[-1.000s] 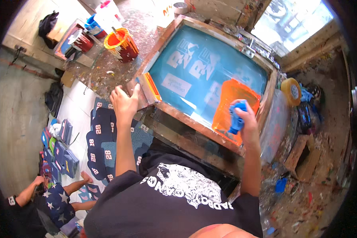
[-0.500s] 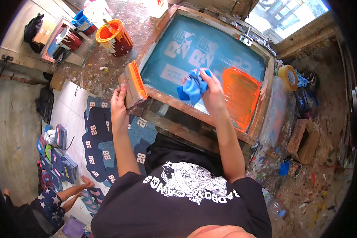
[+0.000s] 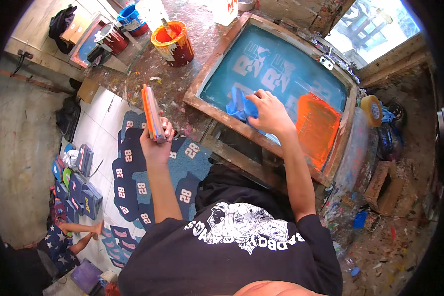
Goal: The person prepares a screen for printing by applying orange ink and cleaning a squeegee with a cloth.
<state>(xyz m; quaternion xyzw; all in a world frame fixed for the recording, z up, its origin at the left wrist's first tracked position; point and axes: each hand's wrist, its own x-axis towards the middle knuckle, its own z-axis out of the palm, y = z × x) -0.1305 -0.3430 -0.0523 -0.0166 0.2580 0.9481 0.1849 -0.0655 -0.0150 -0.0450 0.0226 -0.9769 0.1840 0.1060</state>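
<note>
My left hand (image 3: 156, 148) is closed around a squeegee (image 3: 153, 114), held upright left of the screen frame, with orange ink along one side. My right hand (image 3: 273, 114) grips a crumpled blue cloth (image 3: 238, 105) over the near left part of the printing screen. The screen has a wooden frame (image 3: 216, 57) and teal mesh (image 3: 237, 47) with pale lettering. A thick orange ink patch (image 3: 319, 129) covers its right end, to the right of my right hand. Whether the cloth presses on the mesh is hard to tell.
An orange-smeared paint can (image 3: 178, 49) stands on the stained table, with a dark red can (image 3: 112, 41) and a blue can (image 3: 131, 20) behind. Right of the screen lies a tape roll (image 3: 371, 109). Numbered dark pieces (image 3: 133, 149) cover the floor; another person (image 3: 59, 241) sits lower left.
My right hand has lowered the blue cloth toward the screen's near left edge. My left hand has turned the squeegee more upright and edge-on. The whole view has shifted slightly.
</note>
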